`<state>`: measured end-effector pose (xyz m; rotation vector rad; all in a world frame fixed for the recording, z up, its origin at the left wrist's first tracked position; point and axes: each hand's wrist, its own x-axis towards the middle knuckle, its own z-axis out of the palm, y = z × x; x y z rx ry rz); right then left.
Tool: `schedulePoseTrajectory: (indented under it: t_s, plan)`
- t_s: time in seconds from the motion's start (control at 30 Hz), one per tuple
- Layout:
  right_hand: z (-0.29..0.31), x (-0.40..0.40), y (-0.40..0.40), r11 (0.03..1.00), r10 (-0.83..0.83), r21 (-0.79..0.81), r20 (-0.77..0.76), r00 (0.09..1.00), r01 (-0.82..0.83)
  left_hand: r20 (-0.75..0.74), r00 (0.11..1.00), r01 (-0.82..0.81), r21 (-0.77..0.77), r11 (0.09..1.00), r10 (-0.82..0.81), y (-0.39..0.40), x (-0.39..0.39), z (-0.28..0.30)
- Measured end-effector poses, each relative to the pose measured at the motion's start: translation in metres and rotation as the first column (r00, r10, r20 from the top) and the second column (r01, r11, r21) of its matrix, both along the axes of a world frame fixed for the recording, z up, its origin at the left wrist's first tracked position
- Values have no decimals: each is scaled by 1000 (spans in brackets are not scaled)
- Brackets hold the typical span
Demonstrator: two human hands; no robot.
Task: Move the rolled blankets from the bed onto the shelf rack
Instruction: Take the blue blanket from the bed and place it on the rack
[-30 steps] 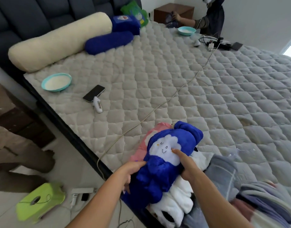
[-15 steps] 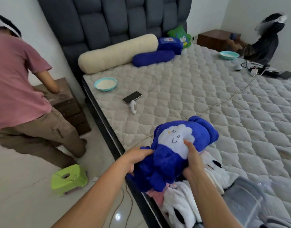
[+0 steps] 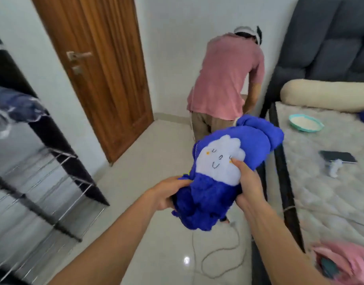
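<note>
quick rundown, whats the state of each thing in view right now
blue blanket: rolled, held in the air over the floor
left hand: gripping the blanket's lower end
right hand: gripping the blanket's side
shelf rack: a blue bundle on top, wire shelves below look bare
door: shut
bowl: upright on the bed
phone: lying flat on the bed

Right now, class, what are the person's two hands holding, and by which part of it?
A rolled royal-blue fleece blanket: left hand grips its lower end, right hand its side beside the white cloud face.

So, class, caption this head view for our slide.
Both hands, left hand and right hand, carry a blue blanket toward the rack.
</note>
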<state>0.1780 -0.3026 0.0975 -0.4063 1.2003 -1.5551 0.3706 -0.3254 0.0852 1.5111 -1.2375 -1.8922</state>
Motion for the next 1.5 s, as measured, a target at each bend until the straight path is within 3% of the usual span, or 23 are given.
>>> schedulePoseTrajectory:
  t_s: [0.17, 0.3, 0.43, 0.7, 0.87, 1.0, 1.1, 1.2, 1.27, 1.37, 1.5]
  plan:
    - [17, 164, -11, 939, 333, -61, -75, 940, -338, -108, 930, -352, 19, 936, 352, 51, 157, -15]
    - [31, 281, -9, 765, 609, -117, -189, 771, -633, -198, 780, -601, 26, 799, 593, 100, 256, -17]
    - [42, 388, -5, 564, 775, -124, -261, 576, -816, -265, 574, -797, 39, 603, 775, 145, 327, -19]
    - [50, 564, -20, 153, 936, -85, -307, 172, -984, -306, 215, -970, 41, 238, 928, 173, 436, -27]
    - [50, 652, -67, 42, 930, -34, -363, 52, -999, -344, 38, -997, 54, 60, 938, 126, 490, -27]
    - [61, 719, -118, 6, 917, -31, -398, 18, -999, -393, -10, -1000, 0, -11, 919, 79, 534, -7]
    - [73, 766, -148, 31, 909, -59, -413, 53, -998, -391, -40, -997, -45, -62, 920, 51, 565, 21]
    - [85, 807, -167, 60, 853, -67, -515, 86, -996, -426, -71, -993, -55, -104, 902, 29, 599, 40]
    - [88, 830, -177, 40, 793, -30, -608, 50, -999, -453, -81, -993, -44, -113, 888, 17, 622, 45]
    - [82, 853, -184, 30, 693, 76, -720, -35, -997, -414, -38, -996, -55, -67, 909, 2, 651, 48]
    - [58, 868, -188, 31, 576, 213, -802, -157, -977, -239, 69, -996, -68, 54, 969, -13, 670, 40]
